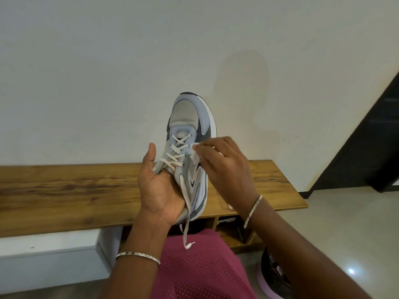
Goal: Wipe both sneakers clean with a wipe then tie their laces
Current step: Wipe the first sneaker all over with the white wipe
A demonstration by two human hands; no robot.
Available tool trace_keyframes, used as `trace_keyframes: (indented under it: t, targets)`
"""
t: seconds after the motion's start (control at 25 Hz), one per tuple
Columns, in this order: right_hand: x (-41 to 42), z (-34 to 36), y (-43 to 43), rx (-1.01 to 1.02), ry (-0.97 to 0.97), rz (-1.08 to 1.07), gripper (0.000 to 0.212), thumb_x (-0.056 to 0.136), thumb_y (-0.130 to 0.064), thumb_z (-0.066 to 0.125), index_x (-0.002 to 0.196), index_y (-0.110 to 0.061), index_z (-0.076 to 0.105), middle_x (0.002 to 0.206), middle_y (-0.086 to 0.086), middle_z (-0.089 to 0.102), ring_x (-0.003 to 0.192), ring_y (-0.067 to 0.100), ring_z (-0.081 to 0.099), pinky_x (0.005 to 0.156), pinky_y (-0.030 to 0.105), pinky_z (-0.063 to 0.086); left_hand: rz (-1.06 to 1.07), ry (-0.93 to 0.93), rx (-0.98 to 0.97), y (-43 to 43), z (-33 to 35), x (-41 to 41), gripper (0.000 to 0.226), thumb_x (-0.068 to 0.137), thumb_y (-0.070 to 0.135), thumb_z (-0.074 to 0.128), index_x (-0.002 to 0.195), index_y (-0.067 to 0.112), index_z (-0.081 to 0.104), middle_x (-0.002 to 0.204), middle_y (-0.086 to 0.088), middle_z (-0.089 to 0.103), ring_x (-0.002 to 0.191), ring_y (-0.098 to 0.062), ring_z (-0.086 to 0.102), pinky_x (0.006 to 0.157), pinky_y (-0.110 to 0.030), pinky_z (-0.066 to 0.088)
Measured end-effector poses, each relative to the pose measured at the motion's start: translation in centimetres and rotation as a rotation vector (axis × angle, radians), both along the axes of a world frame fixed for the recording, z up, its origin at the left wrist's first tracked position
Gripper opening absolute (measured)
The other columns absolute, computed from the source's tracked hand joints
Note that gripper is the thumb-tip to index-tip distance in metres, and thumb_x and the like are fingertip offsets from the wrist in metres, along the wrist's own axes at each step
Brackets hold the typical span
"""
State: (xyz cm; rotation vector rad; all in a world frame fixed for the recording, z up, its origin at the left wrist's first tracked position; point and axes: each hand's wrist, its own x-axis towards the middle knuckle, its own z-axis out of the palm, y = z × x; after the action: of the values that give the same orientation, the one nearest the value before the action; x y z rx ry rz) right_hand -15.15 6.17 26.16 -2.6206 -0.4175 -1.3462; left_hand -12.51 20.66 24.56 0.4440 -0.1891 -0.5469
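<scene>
The sneaker [190, 117] is held in the air above the wooden bench [64, 190], with its long axis running away from the person: toe at the far, upper end, heel nearest the body. The left hand [159, 190] holds it from the sneaker's left side near the heel. The palm lies against the shoe and the thumb [151, 154] stands upright beside the laces [176, 152]; its other fingers are hidden behind the shoe. The right hand [222, 165] is at the sneaker's right side, level with the lace rows. Its fingers [213, 145] are curled down and pinch a crumpled white wipe [195, 153] against the upper, just beside the eyelets. So the wiping hand is the nearer one to the unfinished surface, and the toe cap lies ahead of it along the shoe's length, the heel panel behind it. A stroke would likely need to run along that axis while the left hand braces from the opposite side. The laces are untied, and one loose end [186, 223] hangs below the heel. A second sneaker cannot be made out.
</scene>
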Motion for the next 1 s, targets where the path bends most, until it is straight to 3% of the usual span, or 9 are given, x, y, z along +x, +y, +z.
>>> trace_keyframes:
  t: [0.08, 0.24, 0.36, 0.6, 0.84, 1.0]
  targets:
    - [0.7, 0.7, -0.7, 0.063, -0.038, -0.033, 0.016, 0.089, -0.006, 0.069, 0.105, -0.006, 0.074, 0.101, 0.008, 0.069, 0.09, 0.022, 0.06, 0.076, 0.025, 0.049, 0.0, -0.002, 0.011, -0.2, -0.1, 0.0, 0.081, 0.088, 0.067, 0.051, 0.146, 0.011, 0.045, 0.15, -0.016, 0.043, 0.141, -0.033, 0.038, 0.12, -0.052, 0.021]
    - [-1.5, -2.7, 1.6, 0.065, 0.051, 0.071, 0.017, 0.091, -0.008, 0.066, 0.107, -0.007, 0.072, 0.106, 0.008, 0.068, 0.094, 0.021, 0.061, 0.074, 0.032, 0.052, 0.002, 0.011, 0.044, 0.4, -0.4, 0.3, 0.086, 0.087, 0.071, 0.047, 0.147, 0.009, 0.044, 0.139, -0.016, 0.05, 0.129, -0.03, 0.048, 0.114, -0.045, 0.033]
    - [-2.4, -3.7, 1.8, 0.045, 0.116, 0.101, 0.02, 0.089, -0.006, 0.068, 0.109, -0.009, 0.071, 0.11, 0.008, 0.067, 0.099, 0.02, 0.062, 0.076, 0.031, 0.054, 0.009, 0.021, 0.045, 0.7, -0.6, 0.4, 0.082, 0.088, 0.072, 0.043, 0.144, 0.011, 0.049, 0.148, -0.016, 0.047, 0.136, -0.031, 0.044, 0.117, -0.048, 0.028]
    - [0.4, -0.9, -0.4, 0.25, -0.01, 0.035, 0.012, 0.09, -0.003, 0.067, 0.101, -0.006, 0.072, 0.103, 0.006, 0.067, 0.092, 0.018, 0.063, 0.076, 0.026, 0.053, 0.005, 0.037, -0.009, 0.7, -0.9, 0.6, 0.081, 0.089, 0.068, 0.047, 0.145, 0.011, 0.047, 0.148, -0.017, 0.048, 0.138, -0.035, 0.044, 0.119, -0.051, 0.025]
    - [-3.6, -6.1, 1.6, 0.202, 0.104, 0.094, 0.019, 0.085, -0.007, 0.073, 0.104, -0.011, 0.072, 0.107, 0.003, 0.07, 0.1, 0.014, 0.066, 0.085, 0.021, 0.054, -0.021, 0.056, -0.055, 1.4, -1.4, 1.0, 0.079, 0.089, 0.072, 0.042, 0.135, 0.01, 0.06, 0.141, -0.015, 0.056, 0.13, -0.032, 0.053, 0.114, -0.051, 0.034]
    - [-1.6, -4.0, -0.2, 0.203, 0.022, 0.05, 0.011, 0.087, -0.006, 0.07, 0.097, -0.007, 0.072, 0.102, 0.007, 0.07, 0.094, 0.017, 0.065, 0.08, 0.025, 0.055, -0.058, 0.087, -0.071, 0.7, -1.9, 1.0, 0.082, 0.088, 0.071, 0.045, 0.143, 0.011, 0.051, 0.145, -0.015, 0.052, 0.135, -0.033, 0.048, 0.118, -0.05, 0.028]
